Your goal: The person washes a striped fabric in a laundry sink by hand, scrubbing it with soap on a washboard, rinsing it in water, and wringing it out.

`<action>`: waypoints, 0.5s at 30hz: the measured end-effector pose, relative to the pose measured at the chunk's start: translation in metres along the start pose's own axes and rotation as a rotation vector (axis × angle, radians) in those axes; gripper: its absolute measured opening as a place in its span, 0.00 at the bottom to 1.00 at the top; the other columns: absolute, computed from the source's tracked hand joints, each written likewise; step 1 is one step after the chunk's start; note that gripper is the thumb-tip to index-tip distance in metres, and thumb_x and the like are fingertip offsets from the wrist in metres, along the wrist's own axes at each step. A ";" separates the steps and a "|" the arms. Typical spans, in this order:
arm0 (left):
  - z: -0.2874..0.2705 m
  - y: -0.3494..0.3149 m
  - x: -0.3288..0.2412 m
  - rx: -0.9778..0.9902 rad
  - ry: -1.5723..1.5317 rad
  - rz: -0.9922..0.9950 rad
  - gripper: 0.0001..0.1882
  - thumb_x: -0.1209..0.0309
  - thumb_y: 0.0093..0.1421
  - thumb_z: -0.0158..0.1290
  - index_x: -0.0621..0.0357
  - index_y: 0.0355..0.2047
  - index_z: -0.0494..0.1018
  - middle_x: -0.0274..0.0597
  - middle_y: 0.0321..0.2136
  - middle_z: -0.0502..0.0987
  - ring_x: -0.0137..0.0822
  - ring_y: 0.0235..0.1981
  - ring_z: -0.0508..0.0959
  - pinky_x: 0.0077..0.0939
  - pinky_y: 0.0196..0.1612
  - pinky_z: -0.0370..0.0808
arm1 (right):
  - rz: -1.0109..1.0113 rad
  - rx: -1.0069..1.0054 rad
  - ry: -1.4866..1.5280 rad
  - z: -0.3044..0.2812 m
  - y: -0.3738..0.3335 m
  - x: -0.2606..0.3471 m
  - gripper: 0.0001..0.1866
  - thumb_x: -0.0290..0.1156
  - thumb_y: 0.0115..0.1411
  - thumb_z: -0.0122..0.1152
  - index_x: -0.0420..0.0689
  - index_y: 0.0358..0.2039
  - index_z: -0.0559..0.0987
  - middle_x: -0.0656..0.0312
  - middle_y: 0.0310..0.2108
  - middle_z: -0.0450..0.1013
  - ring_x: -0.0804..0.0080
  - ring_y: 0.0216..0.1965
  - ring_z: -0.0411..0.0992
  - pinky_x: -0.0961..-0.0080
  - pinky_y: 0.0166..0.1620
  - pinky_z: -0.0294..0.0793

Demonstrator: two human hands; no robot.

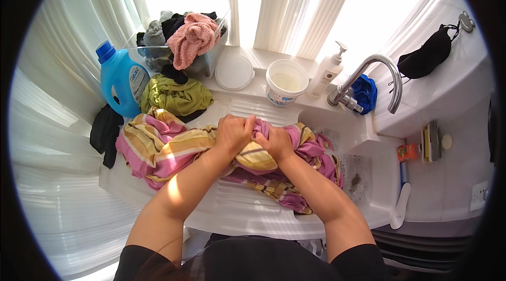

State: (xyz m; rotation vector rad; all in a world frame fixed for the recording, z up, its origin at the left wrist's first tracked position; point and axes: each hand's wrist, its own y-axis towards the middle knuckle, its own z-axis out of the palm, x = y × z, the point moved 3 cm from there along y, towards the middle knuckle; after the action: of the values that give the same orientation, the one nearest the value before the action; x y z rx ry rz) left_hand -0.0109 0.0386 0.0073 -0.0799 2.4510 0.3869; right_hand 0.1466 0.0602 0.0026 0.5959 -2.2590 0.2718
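The striped pink-and-yellow cloth (pixel 255 157) lies bunched across the laundry sink (pixel 203 204), centre of the frame. Left hand (pixel 234 134): grip clenched around a fold. Right hand (pixel 278 143): grip clenched on the same cloth, just beside. Blue detergent bottle (pixel 120 83): upper left of the frame.

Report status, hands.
Left hand, right hand gripping pink-yellow striped fabric. Bunched, right end over sudsy white basin. Nothing blocks hands; olive-green cloth heap nearby.

We see matt, smooth striped cloth (pixel 158 146), a glossy metal tap (pixel 376 58), a shiny blue plastic jug (pixel 112 82) and rough-napped pink towelling (pixel 192 37).
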 end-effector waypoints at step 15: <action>-0.013 -0.052 -0.024 0.144 0.155 0.070 0.23 0.47 0.58 0.51 0.55 0.33 0.80 0.50 0.36 0.80 0.49 0.42 0.77 0.49 0.47 0.65 | -0.499 -0.203 -0.265 0.007 -0.047 -0.004 0.38 0.58 0.32 0.69 0.41 0.37 0.75 0.50 0.36 0.73 0.50 0.43 0.71 0.51 0.54 0.64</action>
State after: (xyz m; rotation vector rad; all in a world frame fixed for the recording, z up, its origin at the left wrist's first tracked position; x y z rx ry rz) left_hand 0.0081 -0.0159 0.0182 0.0391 2.6326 0.2417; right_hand 0.1679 0.0186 -0.0051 1.1053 -2.2559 -0.2958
